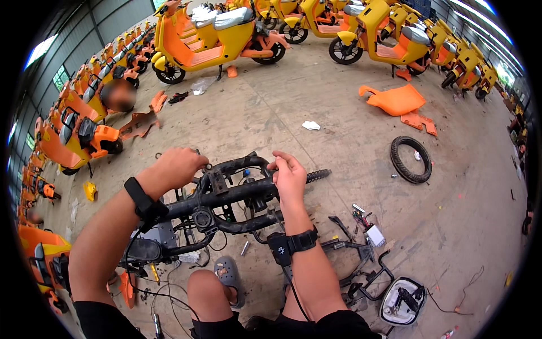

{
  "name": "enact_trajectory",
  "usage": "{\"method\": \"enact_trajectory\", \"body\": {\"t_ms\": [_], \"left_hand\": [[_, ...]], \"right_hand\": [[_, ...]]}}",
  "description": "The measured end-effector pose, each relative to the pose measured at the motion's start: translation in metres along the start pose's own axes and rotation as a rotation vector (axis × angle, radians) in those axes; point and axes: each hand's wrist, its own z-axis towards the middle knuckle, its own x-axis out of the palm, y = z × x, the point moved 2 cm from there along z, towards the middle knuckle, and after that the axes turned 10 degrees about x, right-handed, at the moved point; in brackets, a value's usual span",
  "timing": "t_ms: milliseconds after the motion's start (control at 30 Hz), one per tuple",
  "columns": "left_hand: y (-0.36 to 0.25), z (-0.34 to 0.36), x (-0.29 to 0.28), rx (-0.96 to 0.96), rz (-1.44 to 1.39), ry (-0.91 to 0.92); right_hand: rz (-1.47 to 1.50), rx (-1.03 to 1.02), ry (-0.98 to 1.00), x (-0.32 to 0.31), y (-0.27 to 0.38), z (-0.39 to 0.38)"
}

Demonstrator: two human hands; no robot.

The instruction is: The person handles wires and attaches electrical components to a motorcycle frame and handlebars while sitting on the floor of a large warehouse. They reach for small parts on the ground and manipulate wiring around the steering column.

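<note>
A black metal scooter frame (180,209) with tubes, brackets and cables lies across the view in front of my knees. My left hand (175,166) is at its upper left edge, fingertips pinched near a small dark ring, on something too small to make out. My right hand (289,181) is raised at the frame's right end, fingers loosely bent and apart, with no object visible in it. A ribbed black rod (319,175) sticks out beside it. Straps with dark devices are on both my wrists.
Rows of yellow and orange scooters (206,51) line the back and left. On the floor lie an orange body panel (398,100), a tire (396,158), a controller with wires (374,235), loose metal parts (367,274) and a white tray (389,308) holding small parts.
</note>
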Motion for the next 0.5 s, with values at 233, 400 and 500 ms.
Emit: {"method": "enact_trajectory", "body": {"t_ms": [233,400,500], "left_hand": [[0.007,0.013,0.007,0.213,-0.151,-0.069],[0.016,0.019,0.014,0.218,-0.171,-0.071],[0.02,0.018,0.023,0.2,-0.19,-0.037]], "right_hand": [[0.055,0.021,-0.012,0.001,0.005,0.0],[0.044,0.009,-0.011,0.005,0.002,0.002],[0.029,0.014,-0.01,0.007,-0.001,0.0]]}}
